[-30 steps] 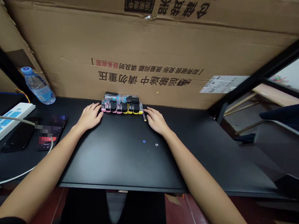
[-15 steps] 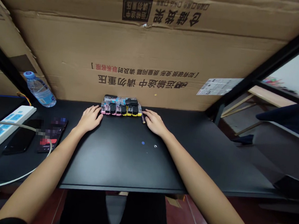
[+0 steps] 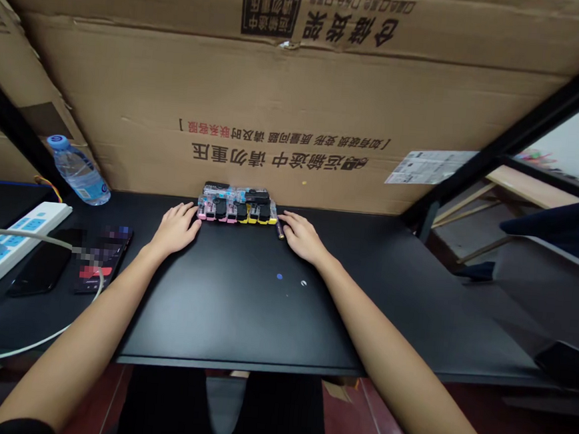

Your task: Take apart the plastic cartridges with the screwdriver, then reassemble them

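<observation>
A row of small black, pink and yellow packs in clear wrap (image 3: 237, 211), which look like ink cartridges, stands on the black table (image 3: 222, 305) against the cardboard. More clear and black packs (image 3: 236, 192) lie behind or on top of them. At the row's left end, my left hand (image 3: 177, 227) rests flat on the table, fingers slightly apart and holding nothing. My right hand (image 3: 302, 235) lies palm down by the right end, fingers stretched out. Beside its fingers is a short dark pen-like stick (image 3: 280, 230); whether they touch it is hard to see.
Tall cardboard (image 3: 299, 97) walls off the back. On the left are a water bottle (image 3: 80, 172), a white power strip (image 3: 13, 249), two dark phones (image 3: 103, 262) and a pale cable (image 3: 12, 357). A blue dot (image 3: 279, 276) and a small white ring (image 3: 303, 283) lie mid-table.
The view has shifted very slightly. Both hands and the packs stay in the same places on the table.
</observation>
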{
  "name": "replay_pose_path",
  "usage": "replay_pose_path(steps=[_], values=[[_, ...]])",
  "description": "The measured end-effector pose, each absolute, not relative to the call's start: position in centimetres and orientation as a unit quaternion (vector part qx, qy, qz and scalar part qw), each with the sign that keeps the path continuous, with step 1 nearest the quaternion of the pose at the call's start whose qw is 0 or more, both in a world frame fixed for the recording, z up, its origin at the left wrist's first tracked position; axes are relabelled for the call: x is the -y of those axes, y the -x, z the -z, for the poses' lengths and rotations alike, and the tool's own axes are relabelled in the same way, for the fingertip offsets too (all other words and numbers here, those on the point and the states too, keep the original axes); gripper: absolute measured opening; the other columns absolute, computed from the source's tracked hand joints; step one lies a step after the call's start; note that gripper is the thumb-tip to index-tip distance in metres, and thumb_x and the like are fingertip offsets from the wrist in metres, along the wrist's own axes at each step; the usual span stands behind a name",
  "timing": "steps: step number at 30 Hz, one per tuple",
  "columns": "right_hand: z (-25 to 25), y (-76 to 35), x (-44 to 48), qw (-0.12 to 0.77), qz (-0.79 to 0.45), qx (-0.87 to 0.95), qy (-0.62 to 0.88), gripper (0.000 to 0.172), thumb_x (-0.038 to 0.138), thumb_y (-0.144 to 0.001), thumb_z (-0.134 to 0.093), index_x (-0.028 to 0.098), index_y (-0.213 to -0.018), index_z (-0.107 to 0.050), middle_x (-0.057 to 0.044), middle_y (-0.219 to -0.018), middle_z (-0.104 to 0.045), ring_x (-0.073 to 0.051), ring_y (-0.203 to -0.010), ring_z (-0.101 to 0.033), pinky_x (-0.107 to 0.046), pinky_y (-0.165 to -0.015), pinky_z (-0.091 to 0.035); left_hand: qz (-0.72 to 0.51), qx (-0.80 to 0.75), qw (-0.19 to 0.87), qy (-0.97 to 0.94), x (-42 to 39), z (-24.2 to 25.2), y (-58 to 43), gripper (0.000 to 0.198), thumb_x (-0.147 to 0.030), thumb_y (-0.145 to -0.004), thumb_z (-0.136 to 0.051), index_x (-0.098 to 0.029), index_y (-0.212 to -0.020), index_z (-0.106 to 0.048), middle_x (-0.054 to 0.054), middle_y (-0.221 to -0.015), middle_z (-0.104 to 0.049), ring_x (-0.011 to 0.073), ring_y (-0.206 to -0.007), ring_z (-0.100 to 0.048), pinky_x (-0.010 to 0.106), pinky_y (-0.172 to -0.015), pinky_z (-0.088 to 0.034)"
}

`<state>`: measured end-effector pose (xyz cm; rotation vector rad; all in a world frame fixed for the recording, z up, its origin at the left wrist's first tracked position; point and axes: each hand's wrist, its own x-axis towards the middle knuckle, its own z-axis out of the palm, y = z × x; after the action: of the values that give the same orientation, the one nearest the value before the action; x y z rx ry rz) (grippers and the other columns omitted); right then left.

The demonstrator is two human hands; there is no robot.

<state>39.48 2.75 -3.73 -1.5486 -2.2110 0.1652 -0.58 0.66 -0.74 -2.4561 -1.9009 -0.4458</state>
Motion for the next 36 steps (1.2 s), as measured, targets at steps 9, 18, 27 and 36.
replay_pose_path(steps=[9,18,27,36], values=[[3.56,-39.37,-2.63,0.224,-0.066,0.795,0.56,0.049,0.025,-0.107,-0.042,0.019,-0.148,-0.069,-0.015,-0.163,-0.06,-0.032,-0.153,-0.054,-0.057,-0.129,-0.04,0.143,0.608,0.001,0.781,-0.74,0.89,0.62,0.058,-0.043,-0.111,-0.037,-0.016,-0.159,-0.056,0.014,-0.17,-0.052,0.0363,-0.159,-0.043,0.055,-0.132,-0.034],[3.49,-39.38,-2.54,0.217,-0.06,0.795,0.563,0.049,0.026,-0.107,-0.042,0.02,-0.149,-0.067,-0.013,-0.164,-0.059,-0.03,-0.154,-0.053,-0.053,-0.13,-0.04,0.138,0.604,-0.002,0.785,-0.72,0.83,0.61,0.059,-0.043,-0.111,-0.036,-0.014,-0.159,-0.055,0.015,-0.171,-0.051,0.0368,-0.16,-0.043,0.056,-0.133,-0.034],[3.49,-39.41,-2.57,0.222,-0.063,0.797,0.558,0.049,0.027,-0.107,-0.043,0.019,-0.148,-0.068,-0.014,-0.164,-0.059,-0.03,-0.153,-0.055,-0.053,-0.13,-0.041,0.144,0.607,0.001,0.781,-0.77,1.0,0.63,0.057,-0.043,-0.111,-0.039,-0.018,-0.159,-0.056,0.014,-0.17,-0.052,0.0364,-0.159,-0.044,0.056,-0.132,-0.034],[3.44,-39.37,-2.43,0.224,-0.062,0.796,0.559,0.048,0.026,-0.107,-0.044,0.021,-0.148,-0.068,-0.014,-0.163,-0.06,-0.031,-0.152,-0.056,-0.055,-0.129,-0.042,0.145,0.61,-0.002,0.779,-0.67,0.95,0.58,0.057,-0.043,-0.111,-0.039,-0.018,-0.159,-0.056,0.013,-0.171,-0.051,0.0355,-0.161,-0.043,0.055,-0.134,-0.032]])
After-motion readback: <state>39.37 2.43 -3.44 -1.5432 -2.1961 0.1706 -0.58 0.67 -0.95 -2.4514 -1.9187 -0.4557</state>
